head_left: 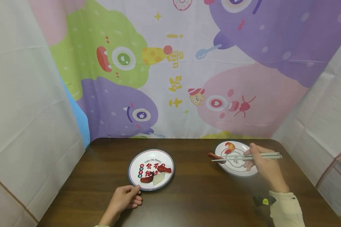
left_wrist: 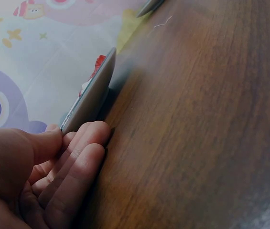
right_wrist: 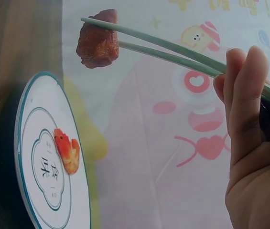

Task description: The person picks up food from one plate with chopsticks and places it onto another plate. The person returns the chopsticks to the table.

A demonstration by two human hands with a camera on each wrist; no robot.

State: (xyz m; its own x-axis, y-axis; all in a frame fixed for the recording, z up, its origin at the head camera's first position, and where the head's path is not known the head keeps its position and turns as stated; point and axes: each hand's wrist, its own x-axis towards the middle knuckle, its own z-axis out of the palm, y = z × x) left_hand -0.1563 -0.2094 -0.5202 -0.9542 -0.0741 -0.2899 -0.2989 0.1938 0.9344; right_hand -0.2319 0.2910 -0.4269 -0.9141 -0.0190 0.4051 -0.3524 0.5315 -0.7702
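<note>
My right hand (head_left: 260, 164) holds a pair of pale green chopsticks (right_wrist: 163, 45). Between their tips is a glossy red-brown chunk of meat (right_wrist: 98, 40), raised above the right plate (right_wrist: 32, 100). On that white, green-rimmed plate lies a curled orange-red shrimp (right_wrist: 68, 150). At the near edge of the left plate (head_left: 136, 162), my left hand (head_left: 123, 200) pinches the rim between thumb and index finger, the other fingers curled below. That plate bears a red-brown piece of meat (head_left: 164, 169), a darker red piece (head_left: 146, 179) and a whitish flat piece (head_left: 159, 178).
Both plates stand on a dark brown wooden table (head_left: 193, 189), a stretch of tabletop between them. A cartoon-printed curtain (head_left: 184, 126) hangs along the table's far edge. White fabric hangs at the left and right sides.
</note>
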